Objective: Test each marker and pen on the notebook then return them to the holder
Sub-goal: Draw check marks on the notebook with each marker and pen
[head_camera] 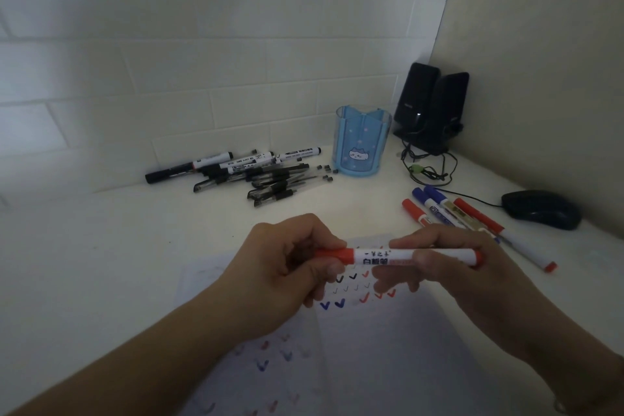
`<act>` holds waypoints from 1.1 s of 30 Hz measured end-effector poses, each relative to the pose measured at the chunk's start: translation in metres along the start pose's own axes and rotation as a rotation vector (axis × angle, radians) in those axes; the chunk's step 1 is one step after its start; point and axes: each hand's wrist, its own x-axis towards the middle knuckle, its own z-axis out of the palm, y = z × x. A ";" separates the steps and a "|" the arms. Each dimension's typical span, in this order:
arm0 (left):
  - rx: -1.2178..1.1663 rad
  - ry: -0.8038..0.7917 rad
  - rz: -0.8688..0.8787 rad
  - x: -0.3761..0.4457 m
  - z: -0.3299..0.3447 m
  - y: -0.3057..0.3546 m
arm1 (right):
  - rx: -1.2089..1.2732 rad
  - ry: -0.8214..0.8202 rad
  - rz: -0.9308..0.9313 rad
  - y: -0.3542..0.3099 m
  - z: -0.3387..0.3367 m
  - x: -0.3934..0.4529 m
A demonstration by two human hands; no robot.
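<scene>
A red whiteboard marker (398,257) lies level at the centre of the frame, held above an open notebook (371,348) covered with red, blue and black tick marks. The left hand (287,273) pinches its red cap end; the right hand (449,260) curls round the white barrel. Right of centre, red and blue markers (449,213) lie side by side on the white desk (101,263). Higher up, a pile of black pens and markers (243,172) lies left of an upright blue holder (361,142). Black speakers (429,105) and a mouse (540,209) sit at right.
</scene>
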 end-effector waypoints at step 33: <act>0.938 0.336 -0.066 0.017 -0.064 -0.036 | -0.935 0.521 0.069 0.031 -0.031 0.009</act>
